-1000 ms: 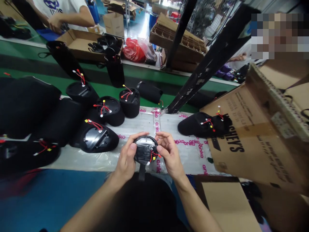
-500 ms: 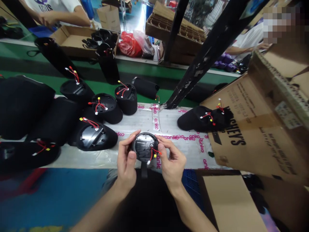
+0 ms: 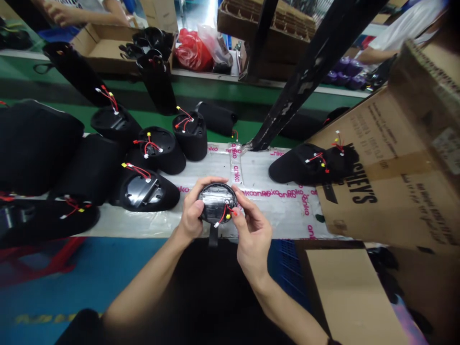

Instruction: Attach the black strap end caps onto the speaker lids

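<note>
Carefully, a round black housing (image 3: 212,196) was gripped by the fingers of the left hand (image 3: 192,211) and right hand (image 3: 253,235); a snag could loosen its red wires (image 3: 223,214).

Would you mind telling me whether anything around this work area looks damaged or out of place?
The black upright post looks worn, with its paint scuffed and chipped in pale patches. The tilted cardboard carton also looks odd, leaning in over the plastic-covered bench rather than sitting square.

Round black casing (image 3: 212,200), trailing red wires (image 3: 222,215)
</note>
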### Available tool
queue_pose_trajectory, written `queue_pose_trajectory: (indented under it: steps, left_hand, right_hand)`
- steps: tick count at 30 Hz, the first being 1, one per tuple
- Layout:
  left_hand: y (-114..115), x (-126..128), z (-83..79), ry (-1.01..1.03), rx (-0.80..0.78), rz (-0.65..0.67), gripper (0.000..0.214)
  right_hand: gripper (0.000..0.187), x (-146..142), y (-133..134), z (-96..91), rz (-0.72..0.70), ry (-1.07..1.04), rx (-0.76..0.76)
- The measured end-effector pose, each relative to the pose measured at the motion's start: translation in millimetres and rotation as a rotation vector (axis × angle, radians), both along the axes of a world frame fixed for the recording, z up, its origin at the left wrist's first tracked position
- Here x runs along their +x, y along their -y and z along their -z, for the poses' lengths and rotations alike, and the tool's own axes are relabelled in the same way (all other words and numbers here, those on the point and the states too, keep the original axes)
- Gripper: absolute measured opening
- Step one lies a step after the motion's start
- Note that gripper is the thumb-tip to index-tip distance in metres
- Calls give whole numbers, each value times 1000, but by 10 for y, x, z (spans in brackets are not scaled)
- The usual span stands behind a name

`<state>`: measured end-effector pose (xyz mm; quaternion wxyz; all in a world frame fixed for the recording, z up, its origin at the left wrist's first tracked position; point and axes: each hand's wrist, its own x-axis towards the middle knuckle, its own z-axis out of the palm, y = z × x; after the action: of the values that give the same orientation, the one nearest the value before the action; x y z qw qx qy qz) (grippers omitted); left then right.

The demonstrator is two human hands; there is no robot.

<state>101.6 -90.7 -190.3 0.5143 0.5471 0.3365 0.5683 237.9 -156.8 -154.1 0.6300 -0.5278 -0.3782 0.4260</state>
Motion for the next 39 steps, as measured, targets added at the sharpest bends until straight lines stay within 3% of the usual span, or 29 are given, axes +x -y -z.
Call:
queue_pose_trajectory:
  steps: [2, 5, 8, 12, 19, 21, 23, 25, 27, 29, 31, 32, 34, 36, 39]
  left_hand:
    - [10, 37, 20, 17, -2, -5, 62]
    - [34, 84, 33, 26, -3, -28, 61]
    - [34, 81, 31, 13, -1, -23, 60]
    - [15, 26, 16, -29, 15, -4, 60]
    - [-29, -209, -69, -251, 73, 125, 61]
    - [34, -342, -256, -438, 95, 165, 63]
    - [157, -489, -592, -686, 128, 179, 68]
    - [261, -621, -1057, -939, 167, 199, 73]
    - [194, -710, -1571, -1067, 270, 163, 60]
    - [-169, -732, -2024, -1157, 416, 173, 47]
    - [-824, -675, -2314, -1309, 498, 237, 42]
    - [-1220, -616, -2379, -1402, 518, 264, 42]
    - [-2015, -448, -2350, -1583, 438, 297, 43]
    - [-2652, -240, -2153, -1674, 281, 339, 59]
    - [-3146, 35, -1713, -1646, 236, 384, 61]
  right_hand:
    - [27, 49, 29, 25, -14, 79, 19]
    - [38, 253, 47, 100, -177, 193, 101]
    - [59, 491, -24, 189, -379, 319, 170]
    - [86, 634, -232, 238, -471, 492, 238]
    - [96, 805, -427, 93, -724, 593, 94]
    - [104, 838, -437, 131, -798, 570, 60]
    - [119, 804, -460, 249, -843, 497, 19]
    - [129, 710, -503, 408, -839, 394, -20]
    - [122, 611, -559, 538, -820, 304, -27]
    - [107, 572, -626, 581, -814, 248, -11]
    - [100, 612, -720, 522, -769, 214, -2]
    - [98, 651, -785, 462, -720, 204, 5]
    - [96, 716, -969, 307, -557, 208, 58]
    - [94, 716, -1243, 140, -369, 259, 160]
    - [94, 579, -1822, -63, -106, 342, 292]
